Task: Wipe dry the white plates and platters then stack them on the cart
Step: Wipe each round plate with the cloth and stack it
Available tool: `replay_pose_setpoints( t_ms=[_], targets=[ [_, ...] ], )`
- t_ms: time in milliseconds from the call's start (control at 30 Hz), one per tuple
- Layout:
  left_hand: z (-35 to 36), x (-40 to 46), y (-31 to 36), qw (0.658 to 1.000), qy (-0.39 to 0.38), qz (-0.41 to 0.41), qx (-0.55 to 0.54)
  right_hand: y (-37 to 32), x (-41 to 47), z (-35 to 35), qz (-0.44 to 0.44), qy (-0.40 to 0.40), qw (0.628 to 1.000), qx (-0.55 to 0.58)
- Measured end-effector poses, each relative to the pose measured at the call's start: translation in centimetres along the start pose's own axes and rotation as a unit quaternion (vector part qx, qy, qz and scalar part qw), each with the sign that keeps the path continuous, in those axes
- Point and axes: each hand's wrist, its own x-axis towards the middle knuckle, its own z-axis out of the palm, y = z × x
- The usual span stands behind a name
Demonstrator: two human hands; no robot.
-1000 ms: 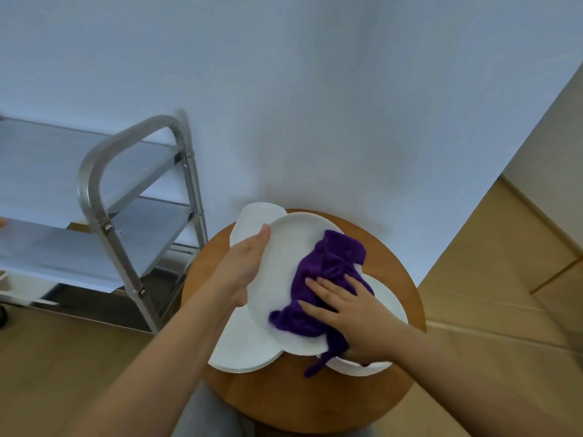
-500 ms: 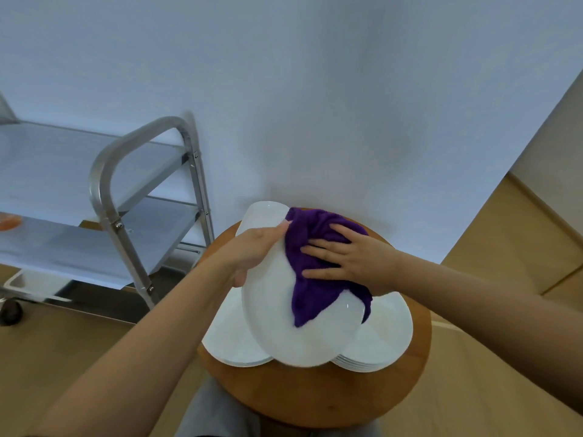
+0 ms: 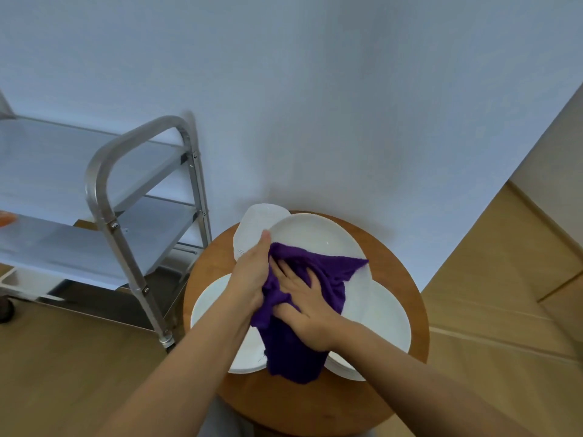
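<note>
The person holds a white oval platter [image 3: 315, 238] tilted above the round wooden table [image 3: 407, 279], over its middle. The left hand [image 3: 252, 275] grips the platter's left rim, thumb along the edge and fingers hidden behind it. The right hand [image 3: 307, 305] lies flat, fingers spread, pressing a purple cloth [image 3: 296, 357] against the platter's face; the cloth hangs down over its lower edge. Under it on the table lie more white plates: one stack [image 3: 208, 304] at the left edge, another stack [image 3: 385, 316] at the right edge, and an oval platter [image 3: 252, 228] at the far edge by the wall. The steel cart [image 3: 107, 190] stands left of the table, well apart from the held platter.
</note>
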Motion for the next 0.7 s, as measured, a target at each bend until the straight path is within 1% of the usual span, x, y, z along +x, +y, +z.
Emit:
replay_pose_setpoints(
  t_ms=[67,133,200,267,367,467,533,600,633,700],
  targets=[
    [0.0,-0.1,-0.4,1.000,-0.001,-0.004,-0.017,-0.3,0.9,-0.4,-0.003,0.025,1.000,-0.011],
    [-0.1,-0.2,-0.3,0.999,-0.019,-0.012,-0.044,0.0,1.4,-0.7,-0.027,0.050,0.997,-0.054],
    [-0.3,-0.3,-0.2,0.997,-0.038,-0.016,-0.063,0.7,2.0,-1.3,-0.049,0.065,0.989,-0.123],
    [-0.5,-0.5,-0.4,0.996,-0.059,-0.013,-0.060,1.7,2.7,-2.5,-0.045,0.070,0.976,-0.203],
    [-0.6,-1.0,-1.7,0.996,-0.064,-0.033,-0.046,3.0,3.4,-4.9,0.011,0.106,0.963,-0.247],
    [-1.0,-1.2,-2.2,0.995,-0.061,-0.043,-0.071,4.1,3.0,-5.9,0.039,0.110,0.953,-0.279],
    [-1.4,-0.6,-1.8,0.995,-0.053,-0.003,-0.086,4.4,1.9,-5.5,0.071,0.106,0.947,-0.293],
    [-2.1,-0.1,-1.1,0.995,-0.023,0.051,-0.086,4.3,0.4,-4.6,0.108,0.091,0.945,-0.294],
    [-2.3,0.0,-0.8,0.994,-0.021,0.064,-0.090,4.0,-0.2,-4.1,0.122,0.083,0.947,-0.285],
    [-2.2,-0.1,-0.6,0.993,-0.023,0.065,-0.091,2.7,-1.3,-3.2,0.149,0.056,0.956,-0.244]
  ],
)
